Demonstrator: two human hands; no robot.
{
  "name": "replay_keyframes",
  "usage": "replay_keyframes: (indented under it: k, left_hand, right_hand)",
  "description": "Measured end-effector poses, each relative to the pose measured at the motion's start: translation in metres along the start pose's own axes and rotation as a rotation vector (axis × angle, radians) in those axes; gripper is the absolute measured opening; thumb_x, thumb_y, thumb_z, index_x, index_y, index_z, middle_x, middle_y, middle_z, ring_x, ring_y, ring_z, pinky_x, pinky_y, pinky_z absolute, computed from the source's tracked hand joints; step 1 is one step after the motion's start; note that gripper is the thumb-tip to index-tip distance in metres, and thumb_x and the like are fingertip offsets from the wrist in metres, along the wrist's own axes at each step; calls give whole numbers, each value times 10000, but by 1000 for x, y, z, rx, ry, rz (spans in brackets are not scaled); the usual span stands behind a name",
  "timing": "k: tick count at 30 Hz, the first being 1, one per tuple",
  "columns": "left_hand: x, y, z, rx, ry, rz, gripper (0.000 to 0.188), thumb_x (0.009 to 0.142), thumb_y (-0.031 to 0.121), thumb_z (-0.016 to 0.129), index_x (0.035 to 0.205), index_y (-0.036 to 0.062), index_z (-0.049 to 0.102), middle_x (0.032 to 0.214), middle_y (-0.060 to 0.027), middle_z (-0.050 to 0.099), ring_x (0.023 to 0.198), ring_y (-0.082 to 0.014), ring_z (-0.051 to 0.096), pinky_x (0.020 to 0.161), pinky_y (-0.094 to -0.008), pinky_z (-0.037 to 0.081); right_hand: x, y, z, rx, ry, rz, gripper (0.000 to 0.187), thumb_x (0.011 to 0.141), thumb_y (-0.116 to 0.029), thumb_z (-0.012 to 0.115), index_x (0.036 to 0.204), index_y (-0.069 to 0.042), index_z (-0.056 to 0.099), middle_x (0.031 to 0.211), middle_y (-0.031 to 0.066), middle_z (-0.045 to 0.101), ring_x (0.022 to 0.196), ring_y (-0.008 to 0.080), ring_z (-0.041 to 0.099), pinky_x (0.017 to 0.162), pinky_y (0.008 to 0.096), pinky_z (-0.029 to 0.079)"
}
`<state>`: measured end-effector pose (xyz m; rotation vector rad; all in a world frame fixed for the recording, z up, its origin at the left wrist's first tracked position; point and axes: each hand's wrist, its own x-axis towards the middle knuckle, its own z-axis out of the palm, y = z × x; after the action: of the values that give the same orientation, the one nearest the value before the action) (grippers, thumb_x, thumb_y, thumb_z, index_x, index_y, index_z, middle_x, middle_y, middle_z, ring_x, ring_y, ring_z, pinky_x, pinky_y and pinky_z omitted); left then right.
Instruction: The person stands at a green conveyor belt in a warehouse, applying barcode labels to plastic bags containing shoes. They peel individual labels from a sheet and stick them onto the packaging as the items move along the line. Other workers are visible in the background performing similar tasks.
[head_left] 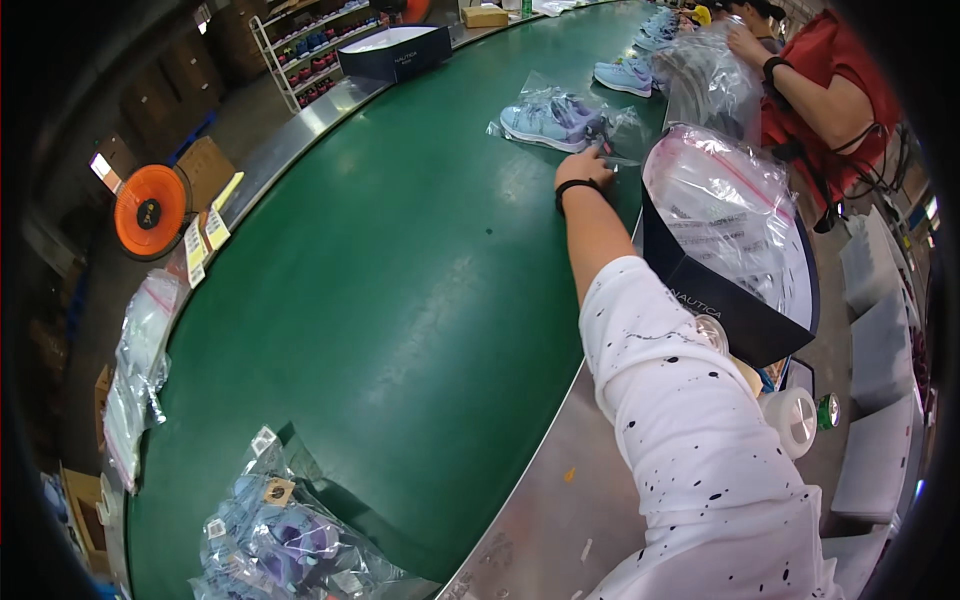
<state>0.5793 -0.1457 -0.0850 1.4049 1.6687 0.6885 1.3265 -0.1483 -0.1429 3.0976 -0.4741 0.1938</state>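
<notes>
Fingers [592, 160] at bagged shoes [543, 123] — dark box [722, 306] alongside

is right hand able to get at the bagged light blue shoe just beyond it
Probably yes: the right hand is at the edge of the clear bag, with seemingly only plastic covering the shoe.

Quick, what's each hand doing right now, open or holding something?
Left hand: not in view.
Right hand: at the bagged shoes; whether it is open or gripping cannot be told.
</notes>
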Motion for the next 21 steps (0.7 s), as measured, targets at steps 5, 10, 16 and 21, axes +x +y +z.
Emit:
replay_keyframes:
  k: [5,10,16,21]
  left_hand:
    - [-2,6,10,-110,1,-39,360,878,49,528,1237,26,514,1074,-185,573,919,-252,575,783,-341,486]
    - [0,11,-1,-316,-135,-1,327,886,3,503,1210,-43,501,1044,-153,586,881,-198,584,738,-289,498]
    - [9,19,4,-505,-267,185,295,918,51,503,1198,-43,499,981,-115,611,862,-168,591,762,-281,498]
    - [-14,13,-39,-560,-19,282,277,915,54,513,1177,-37,511,956,-96,610,841,-147,580,753,-258,482]
  right_hand:
    - [-54,-57,-3,348,133,-86,297,912,-186,412,1071,-95,646,1137,98,557,1087,264,540,890,400,420]
    - [-251,-123,-70,743,-244,-632,216,816,-103,511,950,-27,663,1040,183,609,977,321,606,821,406,496]
    - [-419,-46,-93,959,-428,-1738,196,678,-122,589,802,8,665,788,221,634,748,360,631,660,447,503]
    - [-536,122,-174,814,-1282,-2175,424,807,-368,624,705,44,616,582,141,579,506,204,522,508,357,421]
